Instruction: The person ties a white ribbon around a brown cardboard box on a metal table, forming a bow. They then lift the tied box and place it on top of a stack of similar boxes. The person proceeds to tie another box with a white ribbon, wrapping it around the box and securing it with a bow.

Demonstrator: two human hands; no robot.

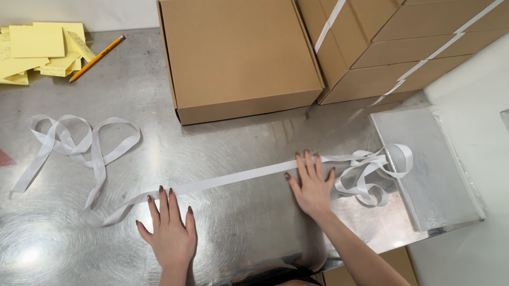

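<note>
Closest to me, both hands lie flat on the tabletop (234, 139), a wide sheet of brushed steel that carries everything else. From there I go down in size. At the far right stands a stack of brown boxes (419, 6) bound with white straps, set against the wall, and beside it one flat cardboard box (236, 48) lies apart, closed. A smaller steel plate (429, 167) sits at the right end.

A long white ribbon (233, 178) runs across the tabletop, drawn straight between my hands, while its slack ends curl loose at left and right. I judge the flat press keeps that middle stretch taut and level. My left hand (169, 231) has its fingers (163, 202) spread open, tips touching the ribbon. My right hand (312, 187) is likewise open, palm down, fingers lying across the ribbon; neither grips anything.

Far left, yellow paper slips (23, 51) lie heaped, a pencil (97, 57) just beside them.
</note>
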